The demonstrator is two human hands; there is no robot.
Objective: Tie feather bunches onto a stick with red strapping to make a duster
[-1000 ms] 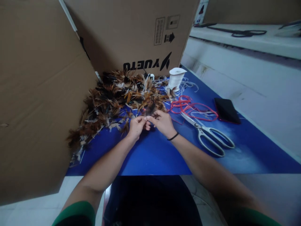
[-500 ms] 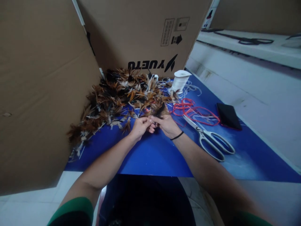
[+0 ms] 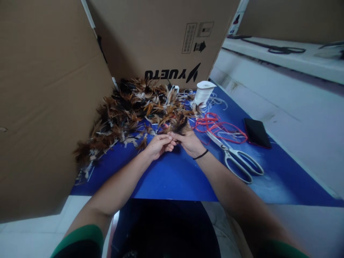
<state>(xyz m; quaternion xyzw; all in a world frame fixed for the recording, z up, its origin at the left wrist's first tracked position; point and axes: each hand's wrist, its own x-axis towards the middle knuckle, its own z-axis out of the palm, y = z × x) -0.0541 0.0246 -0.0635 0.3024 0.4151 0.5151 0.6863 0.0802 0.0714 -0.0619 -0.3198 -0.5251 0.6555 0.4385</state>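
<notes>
My left hand [image 3: 158, 146] and my right hand [image 3: 189, 143] meet over the near side of a blue table [image 3: 172, 182]. The right hand is closed on a dark brown feather bunch [image 3: 180, 124], which points away from me. Left fingertips are pinched together against the right thumb; whatever they grip is too small to make out. A large pile of brown, black and white feathers [image 3: 129, 107] lies just beyond and to the left. Right of my hands are a tangle of red ribbon [image 3: 209, 122] and large scissors [image 3: 236, 157] with grey handles.
Beyond the ribbon stands a white spool [image 3: 204, 94] with loose clear strips beside it. A black phone [image 3: 257, 132] lies at the right. Cardboard walls [image 3: 161, 36] rise behind and at the left. Another pair of scissors [image 3: 286, 49] rests on a ledge.
My left hand has drawn slightly away to the left, its fingertips still at the right thumb. The whole view has shifted a little.
</notes>
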